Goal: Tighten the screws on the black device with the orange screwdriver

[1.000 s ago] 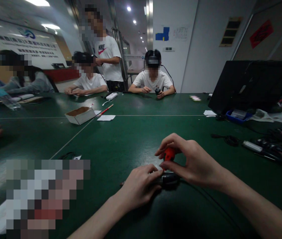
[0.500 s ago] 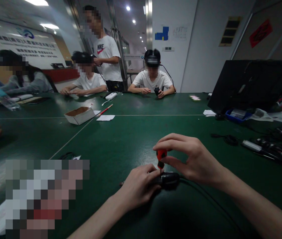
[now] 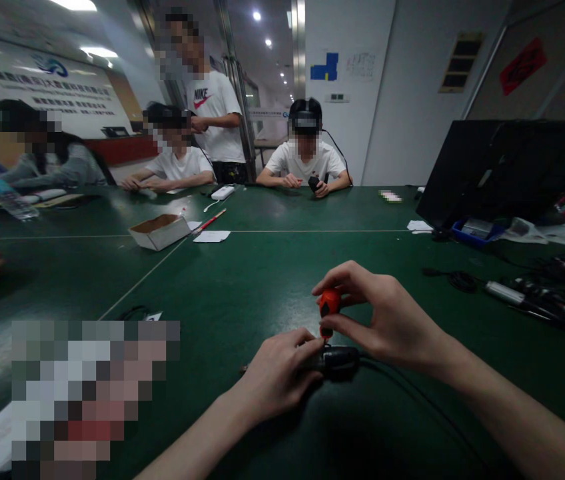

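A: Where's the small red-and-black screwdriver (image 3: 330, 303)?
B: Upright in the right hand (image 3: 387, 320), its handle pinched between the thumb and the fingertips. Its lower end is just beyond the left hand's (image 3: 282, 373) fingertips, above the dark corded tool (image 3: 341, 360).
A: And what's the left hand doing?
B: It's curled around the tool's other end, fingers over the top and thumb on the near side, against the green table (image 3: 262, 280).
A: Does the shaft touch the tool?
B: I can't tell; fingertips crowd that spot.
A: Where does the cable (image 3: 412, 393) run?
B: Out from the tool, under the right wrist and towards the wearer.
A: What's farther off?
B: Well beyond the left hand, an open box (image 3: 159, 233) and a paper slip (image 3: 211, 237). To the right of the right hand, a silver cylinder (image 3: 505, 293), with a black monitor (image 3: 507, 170) behind it. Straight ahead, past both hands, a seated person (image 3: 307, 157) holds a dark object (image 3: 314, 183).
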### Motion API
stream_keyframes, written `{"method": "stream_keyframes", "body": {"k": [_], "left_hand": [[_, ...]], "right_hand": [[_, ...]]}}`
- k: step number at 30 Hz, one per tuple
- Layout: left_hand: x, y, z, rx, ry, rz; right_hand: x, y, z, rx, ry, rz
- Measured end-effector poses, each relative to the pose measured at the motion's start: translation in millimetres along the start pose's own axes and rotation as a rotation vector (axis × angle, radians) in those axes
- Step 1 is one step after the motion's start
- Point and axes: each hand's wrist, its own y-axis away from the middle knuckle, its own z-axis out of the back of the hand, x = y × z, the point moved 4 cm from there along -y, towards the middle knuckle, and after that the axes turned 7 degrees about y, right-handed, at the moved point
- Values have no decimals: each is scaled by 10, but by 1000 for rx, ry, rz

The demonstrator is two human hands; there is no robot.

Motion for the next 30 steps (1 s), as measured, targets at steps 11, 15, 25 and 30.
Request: {"method": "stream_keyframes", "body": {"k": [11,15,25,30], "left_hand": [[2,1,-1,-4,-1,-9],[14,3,-8,-3,-17,0],[8,6,-1,-31,16,-28],[5,8,5,-28,15,-16]], "right_hand": [[54,-2,29,46,122,103],[24,3,17,16,132,36],[28,-10,45,-8,116,65],[59,-1,63,20,154,100]]}}
